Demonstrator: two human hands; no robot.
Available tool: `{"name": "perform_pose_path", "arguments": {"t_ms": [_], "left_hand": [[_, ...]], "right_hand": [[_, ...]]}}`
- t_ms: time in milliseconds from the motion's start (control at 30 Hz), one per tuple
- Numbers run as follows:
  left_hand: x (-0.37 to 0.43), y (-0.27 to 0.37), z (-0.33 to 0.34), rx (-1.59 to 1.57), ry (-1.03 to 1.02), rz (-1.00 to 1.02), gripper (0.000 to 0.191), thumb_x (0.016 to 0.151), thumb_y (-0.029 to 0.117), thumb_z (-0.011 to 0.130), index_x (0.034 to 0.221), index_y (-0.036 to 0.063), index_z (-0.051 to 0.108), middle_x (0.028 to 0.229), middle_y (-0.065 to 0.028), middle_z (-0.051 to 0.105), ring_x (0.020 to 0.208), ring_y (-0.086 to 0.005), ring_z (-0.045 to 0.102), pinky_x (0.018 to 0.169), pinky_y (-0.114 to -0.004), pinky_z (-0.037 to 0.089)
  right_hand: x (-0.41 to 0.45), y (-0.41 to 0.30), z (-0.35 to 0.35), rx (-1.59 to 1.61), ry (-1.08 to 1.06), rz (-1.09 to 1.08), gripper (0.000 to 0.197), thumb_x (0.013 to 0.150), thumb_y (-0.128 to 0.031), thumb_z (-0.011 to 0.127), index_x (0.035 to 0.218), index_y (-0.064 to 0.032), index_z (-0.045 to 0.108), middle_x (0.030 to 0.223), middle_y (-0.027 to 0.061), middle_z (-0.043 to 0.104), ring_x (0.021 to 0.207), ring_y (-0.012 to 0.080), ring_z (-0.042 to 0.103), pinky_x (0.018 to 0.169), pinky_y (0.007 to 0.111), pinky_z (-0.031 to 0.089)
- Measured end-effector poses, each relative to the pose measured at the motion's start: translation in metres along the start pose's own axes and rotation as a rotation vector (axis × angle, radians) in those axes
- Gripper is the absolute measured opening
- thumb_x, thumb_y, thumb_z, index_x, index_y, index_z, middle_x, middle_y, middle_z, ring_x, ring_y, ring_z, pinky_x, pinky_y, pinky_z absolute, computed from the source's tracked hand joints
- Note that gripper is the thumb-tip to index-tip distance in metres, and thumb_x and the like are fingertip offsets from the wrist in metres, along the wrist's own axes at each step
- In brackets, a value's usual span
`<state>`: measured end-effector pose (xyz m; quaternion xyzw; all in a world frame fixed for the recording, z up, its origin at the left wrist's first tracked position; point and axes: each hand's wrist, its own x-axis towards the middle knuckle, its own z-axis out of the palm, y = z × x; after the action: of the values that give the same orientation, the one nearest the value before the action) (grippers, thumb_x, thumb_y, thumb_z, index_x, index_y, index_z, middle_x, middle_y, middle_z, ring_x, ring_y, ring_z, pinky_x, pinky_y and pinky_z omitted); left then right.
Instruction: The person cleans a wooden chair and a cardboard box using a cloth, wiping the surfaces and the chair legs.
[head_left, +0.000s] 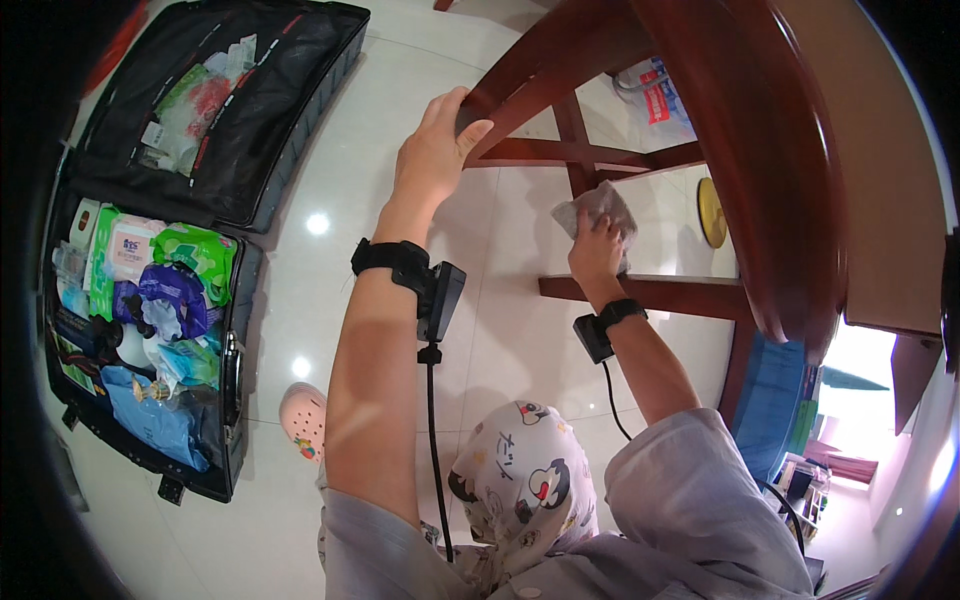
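Observation:
My left hand (433, 146) is curled around the end of a dark reddish-brown wooden beam (540, 82), part of a piece of wooden furniture. In my right hand (596, 251) is a grey cloth (604, 206), bunched under the fingers. The cloth lies against the furniture's lower framework, between a crosspiece (574, 142) and a lower wooden bar (660, 292). What it touches beneath the palm is hidden. Each wrist wears a black strap with a cabled device.
On the left, an open black suitcase (244, 300) holds wipe packs (191, 259) and a blue plastic bag (146, 405). A pink clog (303, 420) shows beside my left arm. Beyond the framework are plastic-wrapped goods (654, 97) and a yellow round object (711, 212). A thick curved wooden member (780, 150) rises at right.

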<state>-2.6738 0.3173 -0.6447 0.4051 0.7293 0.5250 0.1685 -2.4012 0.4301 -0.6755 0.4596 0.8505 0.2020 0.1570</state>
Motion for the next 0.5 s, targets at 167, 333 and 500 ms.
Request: {"name": "perform_pose_path", "arguments": {"t_ms": [167, 333, 500], "left_hand": [[0.002, 0.004, 0.004, 0.030, 0.029, 0.004, 0.058, 0.088, 0.053, 0.043, 0.130, 0.0124, 0.040, 0.132, -0.0055, 0.045, 0.109, -0.0294, 0.052, 0.090, -0.038, 0.044], [0.001, 0.001, 0.000, 0.022, 0.018, 0.004, 0.059, 0.088, 0.052, 0.043, 0.130, 0.0116, 0.040, 0.133, -0.0050, 0.044, 0.110, -0.0290, 0.052, 0.090, -0.038, 0.043], [0.002, 0.001, 0.001, 0.048, 0.010, 0.002, 0.059, 0.088, 0.053, 0.042, 0.131, 0.0118, 0.039, 0.134, -0.0047, 0.043, 0.111, -0.0289, 0.051, 0.091, -0.037, 0.043]], "right_hand": [[-0.016, 0.012, -0.001, 0.043, 0.011, -0.078, 0.040, 0.077, -0.014, 0.054, 0.116, -0.0089, 0.048, 0.120, 0.0255, 0.045, 0.104, 0.0386, 0.047, 0.085, 0.048, 0.041], [-0.047, 0.013, -0.010, 0.069, 0.034, -0.257, 0.031, 0.075, -0.015, 0.054, 0.106, -0.0085, 0.056, 0.115, 0.0207, 0.050, 0.106, 0.0385, 0.045, 0.091, 0.055, 0.033], [-0.057, 0.015, 0.015, -0.301, -0.097, -0.636, 0.028, 0.077, -0.017, 0.052, 0.100, -0.0064, 0.062, 0.114, 0.0168, 0.054, 0.117, 0.0351, 0.040, 0.105, 0.057, 0.014]]}}
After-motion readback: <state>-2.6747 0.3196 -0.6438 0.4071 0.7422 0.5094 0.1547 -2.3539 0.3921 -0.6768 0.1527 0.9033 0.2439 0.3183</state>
